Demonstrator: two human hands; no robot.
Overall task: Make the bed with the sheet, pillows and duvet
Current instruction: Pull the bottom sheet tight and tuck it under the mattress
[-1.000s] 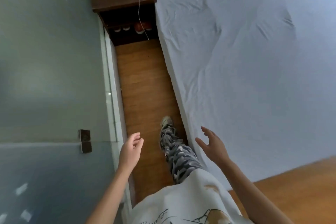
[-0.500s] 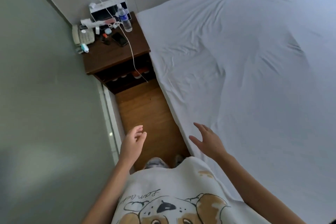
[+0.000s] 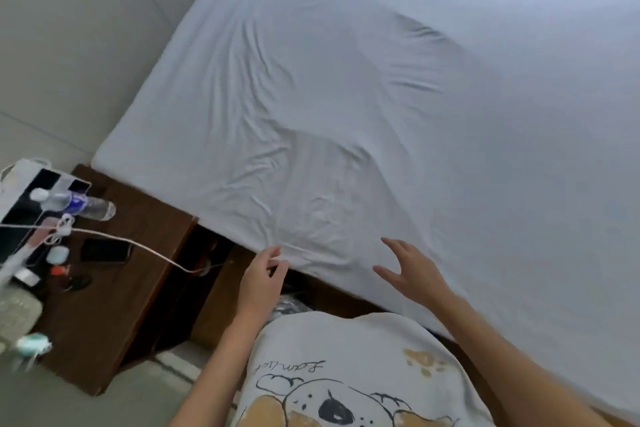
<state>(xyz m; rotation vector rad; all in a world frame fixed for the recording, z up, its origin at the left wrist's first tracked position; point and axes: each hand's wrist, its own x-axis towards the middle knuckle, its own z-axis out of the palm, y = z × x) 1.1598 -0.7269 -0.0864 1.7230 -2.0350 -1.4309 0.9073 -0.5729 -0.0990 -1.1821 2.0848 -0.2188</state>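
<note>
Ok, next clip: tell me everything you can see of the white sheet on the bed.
The white sheet is plain, thin cloth spread flat over the whole mattress, with no pillows or duvet on it in view. Its near edge hangs over the mattress side. Creases fan out from that edge near the bedside table, and a few longer folds run across the middle. The left hand is at the near edge, fingers loosely curled; contact cannot be told. The right hand hovers open above it.
</note>
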